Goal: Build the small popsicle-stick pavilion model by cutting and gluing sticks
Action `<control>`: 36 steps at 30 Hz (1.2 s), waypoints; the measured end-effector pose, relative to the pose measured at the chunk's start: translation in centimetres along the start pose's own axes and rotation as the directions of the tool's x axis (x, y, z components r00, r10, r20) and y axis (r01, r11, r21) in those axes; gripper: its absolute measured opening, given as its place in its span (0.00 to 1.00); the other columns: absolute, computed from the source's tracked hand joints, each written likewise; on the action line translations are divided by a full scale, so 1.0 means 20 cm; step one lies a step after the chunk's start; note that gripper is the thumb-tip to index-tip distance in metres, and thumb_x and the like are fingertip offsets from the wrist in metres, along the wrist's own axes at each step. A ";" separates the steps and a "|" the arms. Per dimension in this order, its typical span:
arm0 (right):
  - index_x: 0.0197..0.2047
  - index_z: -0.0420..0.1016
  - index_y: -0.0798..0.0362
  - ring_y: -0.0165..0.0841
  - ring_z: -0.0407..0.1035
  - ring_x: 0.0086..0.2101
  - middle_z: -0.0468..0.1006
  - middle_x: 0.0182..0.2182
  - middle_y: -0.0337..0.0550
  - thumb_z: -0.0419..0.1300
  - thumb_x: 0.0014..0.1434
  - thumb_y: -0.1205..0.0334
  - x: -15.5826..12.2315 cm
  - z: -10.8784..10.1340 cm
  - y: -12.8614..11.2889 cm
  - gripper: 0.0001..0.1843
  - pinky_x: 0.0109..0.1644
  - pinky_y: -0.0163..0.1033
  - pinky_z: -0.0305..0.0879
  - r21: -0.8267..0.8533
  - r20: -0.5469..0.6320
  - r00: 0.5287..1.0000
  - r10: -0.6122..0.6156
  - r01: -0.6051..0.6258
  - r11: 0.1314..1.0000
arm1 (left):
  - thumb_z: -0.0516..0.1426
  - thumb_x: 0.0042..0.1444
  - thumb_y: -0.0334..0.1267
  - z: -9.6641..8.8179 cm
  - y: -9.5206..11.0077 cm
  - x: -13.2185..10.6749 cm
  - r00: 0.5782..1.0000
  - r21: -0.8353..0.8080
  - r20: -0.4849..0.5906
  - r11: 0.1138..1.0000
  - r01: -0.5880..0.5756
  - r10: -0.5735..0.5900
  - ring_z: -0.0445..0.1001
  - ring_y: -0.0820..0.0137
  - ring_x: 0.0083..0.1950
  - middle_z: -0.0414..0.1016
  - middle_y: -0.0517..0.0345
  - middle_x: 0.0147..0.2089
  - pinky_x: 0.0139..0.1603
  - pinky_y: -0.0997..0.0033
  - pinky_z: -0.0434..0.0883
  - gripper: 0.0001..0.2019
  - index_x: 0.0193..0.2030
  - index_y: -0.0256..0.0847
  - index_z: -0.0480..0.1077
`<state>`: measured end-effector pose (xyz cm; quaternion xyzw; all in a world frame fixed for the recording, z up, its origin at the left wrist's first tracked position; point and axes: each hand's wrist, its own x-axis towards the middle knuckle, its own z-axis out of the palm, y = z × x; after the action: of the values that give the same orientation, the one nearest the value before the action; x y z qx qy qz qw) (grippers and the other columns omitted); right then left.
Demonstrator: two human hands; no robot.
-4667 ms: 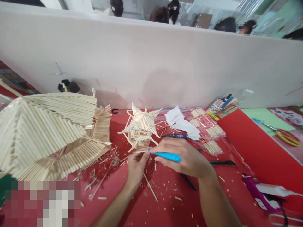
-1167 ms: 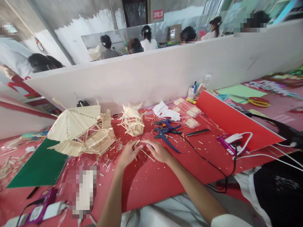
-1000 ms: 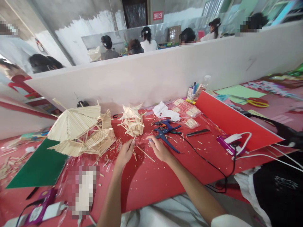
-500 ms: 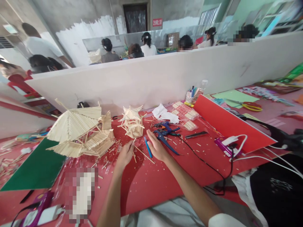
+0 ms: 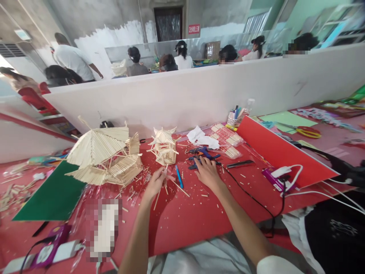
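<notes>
Head view: left hand (image 5: 155, 183), centre frame, fingertips pressed together, pinching a thin stick (image 5: 165, 176) just below the small model (image 5: 164, 146). Right hand (image 5: 208, 173) is right of it, fingers spread flat, tips touching the glue gun (image 5: 204, 153) just above. Blue tool (image 5: 179, 177) lies on the red table (image 5: 182, 220) between both hands, touching neither. Big model (image 5: 102, 154) is left of centre, well apart from the hands.

Bright even daylight, soft shadows, wide-angle edge distortion, slight blur.
</notes>
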<state>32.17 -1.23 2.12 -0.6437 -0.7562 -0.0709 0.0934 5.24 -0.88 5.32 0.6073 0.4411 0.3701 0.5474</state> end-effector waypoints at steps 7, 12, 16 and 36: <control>0.60 0.68 0.66 0.49 0.61 0.52 0.75 0.52 0.65 0.58 0.56 0.74 0.02 -0.01 -0.02 0.27 0.55 0.50 0.53 -0.026 -0.035 0.998 -0.061 0.060 0.998 | 0.60 0.59 0.52 -0.03 0.03 -0.03 0.994 -0.294 0.050 0.950 0.103 -0.092 0.66 0.75 0.21 0.84 0.49 0.34 0.25 0.75 0.59 0.16 0.40 0.39 0.69; 0.63 0.66 0.66 0.50 0.61 0.55 0.73 0.55 0.65 0.55 0.63 0.70 0.01 -0.02 -0.02 0.25 0.60 0.53 0.51 -0.001 -0.091 0.992 -0.086 0.086 0.996 | 0.64 0.55 0.47 -0.05 0.01 -0.01 0.990 -0.468 0.071 0.872 0.143 -0.124 0.70 0.76 0.23 0.84 0.47 0.38 0.22 0.79 0.62 0.14 0.38 0.38 0.70; 0.64 0.65 0.64 0.51 0.62 0.55 0.72 0.55 0.64 0.51 0.67 0.65 0.01 -0.05 -0.02 0.24 0.63 0.56 0.53 0.137 -0.218 0.972 -0.087 0.119 0.983 | 0.65 0.55 0.44 -0.05 0.00 0.00 0.984 -0.488 0.044 0.856 0.171 -0.171 0.73 0.75 0.27 0.82 0.47 0.41 0.25 0.77 0.71 0.12 0.39 0.37 0.74; 0.65 0.67 0.54 0.42 0.73 0.54 0.78 0.54 0.56 0.44 0.74 0.53 -0.06 -0.12 -0.32 0.24 0.59 0.48 0.67 0.810 0.004 1.000 0.029 -0.020 0.586 | 0.67 0.53 0.52 0.01 -0.01 0.01 0.991 -0.408 0.000 0.905 0.121 -0.133 0.71 0.77 0.25 0.82 0.51 0.37 0.28 0.78 0.69 0.20 0.41 0.37 0.73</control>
<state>26.22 -3.98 4.17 -0.5409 -0.6963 0.2789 0.3805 5.52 -0.88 5.09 0.4451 0.4005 0.4258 0.6784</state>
